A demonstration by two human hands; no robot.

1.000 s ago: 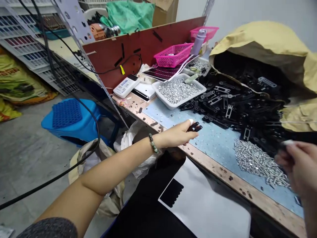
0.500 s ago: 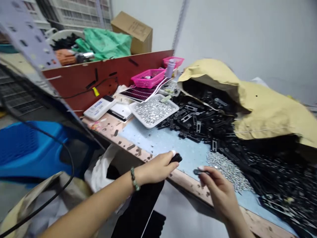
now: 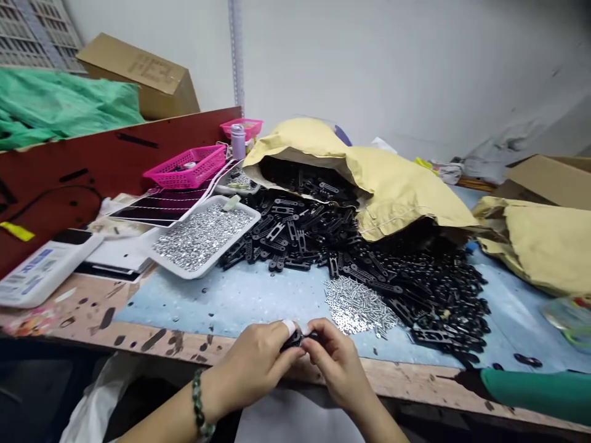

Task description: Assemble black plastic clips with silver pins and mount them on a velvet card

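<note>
pink plastic basket (image 3: pixel 184 167), cardboard box (image 3: pixel 138 77), crumpled green plastic sheet (image 3: pixel 60 107)

Nothing legible in fwd view. White remote-type unit (image 3: pixel 44 269) on bench, L side: blue print + blue/white label on face, too blurred to read, dark display panel above it shows no readable digits. Carton (image 3: pixel 152 69) top L: dark printed block on its side, too small/soft to make out. Small colored sticker (image 3: pixel 30 321) at bench edge: print unreadable. Black parts (image 3: pixel 295 246): no marks visible at this res.
</note>
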